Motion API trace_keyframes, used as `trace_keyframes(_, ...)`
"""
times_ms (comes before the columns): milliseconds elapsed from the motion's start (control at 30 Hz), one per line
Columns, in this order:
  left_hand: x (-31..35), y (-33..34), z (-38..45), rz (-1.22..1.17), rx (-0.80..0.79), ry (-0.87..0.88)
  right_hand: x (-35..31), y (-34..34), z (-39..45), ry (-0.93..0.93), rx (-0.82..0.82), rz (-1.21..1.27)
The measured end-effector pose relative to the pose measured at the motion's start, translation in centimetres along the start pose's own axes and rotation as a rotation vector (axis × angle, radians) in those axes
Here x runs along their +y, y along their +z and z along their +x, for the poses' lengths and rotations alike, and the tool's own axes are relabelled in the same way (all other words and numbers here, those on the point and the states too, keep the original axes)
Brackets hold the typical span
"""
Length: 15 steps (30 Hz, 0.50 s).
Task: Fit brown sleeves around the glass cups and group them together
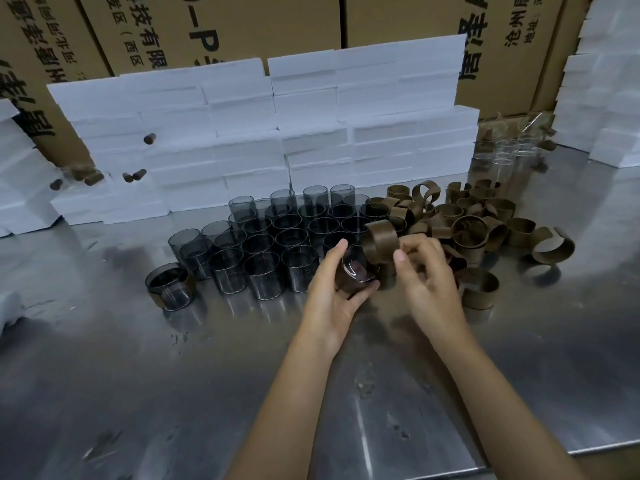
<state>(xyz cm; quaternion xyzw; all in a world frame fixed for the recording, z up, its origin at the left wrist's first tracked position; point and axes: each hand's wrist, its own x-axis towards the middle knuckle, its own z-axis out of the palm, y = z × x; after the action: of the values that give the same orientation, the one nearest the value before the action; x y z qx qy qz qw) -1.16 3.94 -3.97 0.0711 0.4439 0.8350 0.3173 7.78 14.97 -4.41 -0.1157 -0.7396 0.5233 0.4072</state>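
While fitting: left hand [332, 292] grips a tilted glass cup [355, 271], bottom toward the camera.
Right hand [420, 271]: pinches a brown sleeve [381, 242] beside the cup, seemingly ready to wrap.
Sleeved cup [169, 287]: near left, starting the group.

Two hands: the left hand [329, 299] holds one glass cup [356, 273], the right hand [427, 282] one brown sleeve [382, 242]. Roughly thirty smoky cups [263, 244] stand grouped; one sleeved cup [169, 287] stands apart; loose sleeves [478, 223] lie piled, too tangled to count
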Motion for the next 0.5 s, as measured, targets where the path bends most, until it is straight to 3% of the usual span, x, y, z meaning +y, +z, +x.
trace_keyframes(67,0.0,0.2,-0.1,0.058,-0.004,0.025,0.0,0.5,-0.7,-0.193,0.016,-0.274)
trace_keyframes(233,-0.2,0.0,-0.2,0.095,0.005,0.06,-0.3,1.0,-1.3,-0.357,-0.144,-0.589)
trace_keyframes(333,-0.4,-0.2,-0.3,0.083,0.003,0.086,-0.4,1.0,-1.6,-0.392,-0.207,-0.555)
trace_keyframes(500,-0.5,-0.2,-0.1,0.067,0.003,0.088,-0.2,1.3,-1.7,-0.408,-0.145,-0.51)
